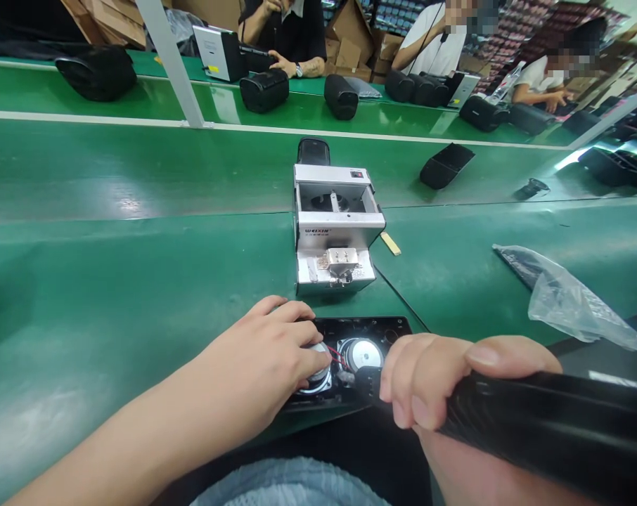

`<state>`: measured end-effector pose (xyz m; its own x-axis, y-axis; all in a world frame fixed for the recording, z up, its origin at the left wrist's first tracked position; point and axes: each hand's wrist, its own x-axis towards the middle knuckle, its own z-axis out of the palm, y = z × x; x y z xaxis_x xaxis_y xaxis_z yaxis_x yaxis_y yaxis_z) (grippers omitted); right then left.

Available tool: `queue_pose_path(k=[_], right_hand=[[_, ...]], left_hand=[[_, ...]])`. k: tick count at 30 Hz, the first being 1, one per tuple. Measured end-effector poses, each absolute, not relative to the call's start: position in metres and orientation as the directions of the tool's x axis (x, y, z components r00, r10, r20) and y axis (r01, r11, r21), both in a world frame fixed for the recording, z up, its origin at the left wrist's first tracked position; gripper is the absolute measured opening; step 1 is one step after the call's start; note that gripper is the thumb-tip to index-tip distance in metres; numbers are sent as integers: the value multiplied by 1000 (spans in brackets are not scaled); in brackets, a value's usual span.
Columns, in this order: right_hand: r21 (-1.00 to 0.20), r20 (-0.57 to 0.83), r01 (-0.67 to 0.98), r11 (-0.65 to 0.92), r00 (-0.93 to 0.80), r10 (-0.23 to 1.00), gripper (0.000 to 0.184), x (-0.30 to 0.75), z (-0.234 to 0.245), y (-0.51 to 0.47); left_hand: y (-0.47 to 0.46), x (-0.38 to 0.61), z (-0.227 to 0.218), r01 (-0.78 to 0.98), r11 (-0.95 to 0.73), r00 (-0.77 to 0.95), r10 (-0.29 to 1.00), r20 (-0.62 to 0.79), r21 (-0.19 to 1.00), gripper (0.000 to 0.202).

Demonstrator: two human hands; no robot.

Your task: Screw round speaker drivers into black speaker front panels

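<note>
A black speaker panel (361, 327) lies near the front edge of the bench with two round speaker drivers in it. My left hand (281, 344) has its fingers curled over the left driver (318, 376), hiding much of it. The right driver (365, 355) shows its pale round magnet, and red wires run between the two. My right hand (429, 376) is closed around a black electric screwdriver (550, 422). Its nose reaches over the panel between the drivers; the very tip is hard to make out.
Behind the panel stands a silver WEIXIN screw feeder (339, 228) with a cable at its right. A clear plastic bag (571, 302) lies to the right. Black speaker housings (445, 166) sit on the green belt, and co-workers (292, 35) sit across it.
</note>
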<state>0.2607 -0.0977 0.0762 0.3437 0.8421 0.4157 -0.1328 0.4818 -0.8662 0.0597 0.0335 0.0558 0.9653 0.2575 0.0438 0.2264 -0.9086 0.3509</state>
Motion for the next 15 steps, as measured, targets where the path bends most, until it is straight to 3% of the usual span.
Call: queue_pose_path(k=[8, 13, 15], right_hand=[[-861, 439, -190, 472, 190, 878, 26, 265, 71, -89], [-815, 548, -249, 523, -39, 836, 27, 278, 60, -75], [-836, 521, -202, 511, 5, 854, 26, 273, 61, -74]], left_hand=[[24, 59, 50, 239, -903, 955, 284, 79, 358, 17], [25, 56, 52, 246, -871, 956, 290, 39, 426, 10], [26, 54, 53, 251, -857, 953, 301, 42, 451, 5]])
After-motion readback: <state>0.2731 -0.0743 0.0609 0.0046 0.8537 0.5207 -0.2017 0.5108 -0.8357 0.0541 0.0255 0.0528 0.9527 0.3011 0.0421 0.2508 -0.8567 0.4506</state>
